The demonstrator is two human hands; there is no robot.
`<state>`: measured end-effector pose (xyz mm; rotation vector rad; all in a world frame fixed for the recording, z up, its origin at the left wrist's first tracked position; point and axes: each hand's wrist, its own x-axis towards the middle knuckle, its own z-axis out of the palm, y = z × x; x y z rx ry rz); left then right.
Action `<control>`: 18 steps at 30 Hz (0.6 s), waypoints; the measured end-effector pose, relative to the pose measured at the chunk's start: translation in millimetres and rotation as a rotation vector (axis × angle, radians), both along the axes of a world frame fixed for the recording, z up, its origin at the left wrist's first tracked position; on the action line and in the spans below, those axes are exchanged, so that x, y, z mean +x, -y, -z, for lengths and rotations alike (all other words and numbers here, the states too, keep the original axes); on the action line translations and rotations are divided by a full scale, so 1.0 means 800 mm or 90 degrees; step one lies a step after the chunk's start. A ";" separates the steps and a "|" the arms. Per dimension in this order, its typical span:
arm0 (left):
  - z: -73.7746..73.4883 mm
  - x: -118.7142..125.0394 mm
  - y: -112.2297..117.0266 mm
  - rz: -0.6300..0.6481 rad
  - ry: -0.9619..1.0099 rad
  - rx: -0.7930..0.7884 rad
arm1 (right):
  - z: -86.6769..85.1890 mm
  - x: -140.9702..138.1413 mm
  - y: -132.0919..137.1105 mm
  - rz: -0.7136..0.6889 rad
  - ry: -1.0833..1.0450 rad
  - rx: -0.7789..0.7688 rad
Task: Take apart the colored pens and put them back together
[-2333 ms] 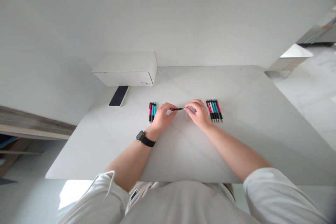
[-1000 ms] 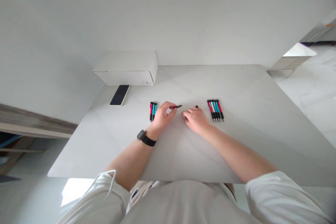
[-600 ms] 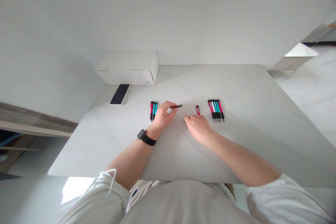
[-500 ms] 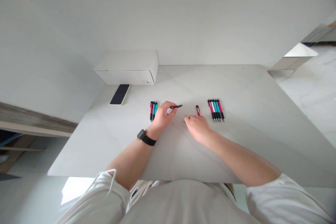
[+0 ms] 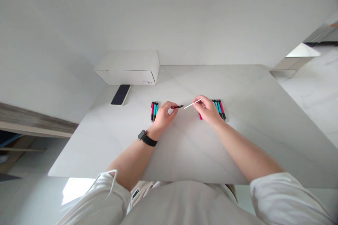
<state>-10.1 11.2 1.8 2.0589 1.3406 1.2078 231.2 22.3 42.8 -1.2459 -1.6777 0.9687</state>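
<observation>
My left hand (image 5: 163,116) is closed in a pinch on a black pen part (image 5: 180,106), its end poking out to the right. A thin white pen refill (image 5: 190,105) is pinched in my right hand (image 5: 208,111); its tip points left, close to the black part but apart from it. Partly covered by my right hand, a pink pen piece (image 5: 200,116) lies on the table. Beside my left hand is a row of pink and teal pens (image 5: 154,108). Another row of pens (image 5: 220,109) lies by my right hand, which hides some of them.
At the back left of the white table (image 5: 169,154) sits a white box (image 5: 126,77). A phone (image 5: 120,95) lies in front of it. The wall (image 5: 200,21) rises behind the table's far edge.
My right hand has lifted the white refill off the table and moved it up and right, now over the pink piece and part of the right pen row. My left hand has stayed put.
</observation>
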 end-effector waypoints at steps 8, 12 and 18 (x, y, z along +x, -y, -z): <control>0.002 -0.001 -0.001 0.003 -0.003 -0.003 | 0.021 -0.002 -0.013 0.068 -0.253 0.007; 0.002 -0.001 -0.001 0.004 -0.004 -0.001 | 0.026 -0.003 -0.013 0.073 -0.232 -0.009; 0.000 0.000 0.000 0.011 0.000 -0.005 | 0.034 -0.006 -0.012 0.041 -0.201 -0.019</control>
